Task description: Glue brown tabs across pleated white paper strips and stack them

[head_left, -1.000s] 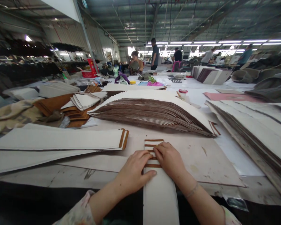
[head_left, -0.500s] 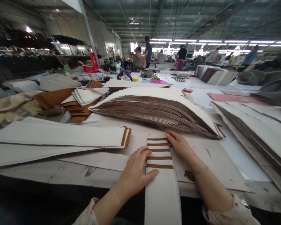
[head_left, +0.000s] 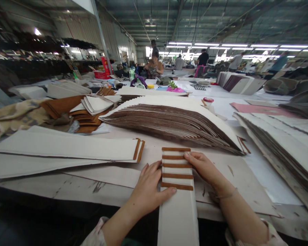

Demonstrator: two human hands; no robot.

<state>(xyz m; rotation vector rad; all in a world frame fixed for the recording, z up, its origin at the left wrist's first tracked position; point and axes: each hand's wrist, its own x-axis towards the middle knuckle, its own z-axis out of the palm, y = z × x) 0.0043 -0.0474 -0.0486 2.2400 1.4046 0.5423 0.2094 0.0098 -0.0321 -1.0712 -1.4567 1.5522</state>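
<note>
Flat wht strips (head_left: 178, 215), brn-ended, btwn hands (head_left: 149, 186)

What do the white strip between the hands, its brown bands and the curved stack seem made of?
White strip: perhaps coated leather or vinyl, smooth and matte. Brown bands: possibly suede, given their dull, even color. Curved stack: likely similar sheets, smooth white above, dull brown edges.

The left sleeve (head_left: 95, 234) and right sleeve (head_left: 271, 235) are made of pale fabric, patterned with a blurred print in faint pinkish and greenish tints, and are rumpled into loose folds. The left hand (head_left: 149, 188) and right hand (head_left: 204, 168) are bare, and the right wrist is circled by a thin bracelet (head_left: 227, 195)
</note>
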